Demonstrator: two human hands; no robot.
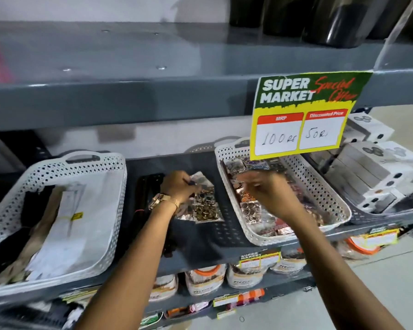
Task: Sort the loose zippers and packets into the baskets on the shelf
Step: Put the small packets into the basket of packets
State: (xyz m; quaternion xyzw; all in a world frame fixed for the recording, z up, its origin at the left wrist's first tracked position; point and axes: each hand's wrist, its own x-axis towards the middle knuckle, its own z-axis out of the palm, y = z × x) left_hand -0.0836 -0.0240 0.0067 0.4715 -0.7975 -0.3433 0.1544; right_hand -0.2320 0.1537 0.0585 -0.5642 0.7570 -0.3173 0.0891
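Note:
Two white perforated baskets stand on the grey shelf [200,239]. The left basket [110,186] holds long zippers in pale and dark wrappers. The right basket [324,186] is filled with clear packets of small metal pieces. Between them, loose packets [205,206] lie on the shelf beside dark zippers [146,186]. My left hand [177,186], with a gold watch on the wrist, rests on the loose packets and its fingers pinch one. My right hand [267,189] hovers over the right basket, blurred; whether it holds a packet I cannot tell.
A green and yellow price sign [301,115] hangs from the upper shelf edge over the right basket. White boxes [367,167] are stacked at the far right. Jars with orange lids [205,277] fill the shelf below. Dark containers stand on the top shelf.

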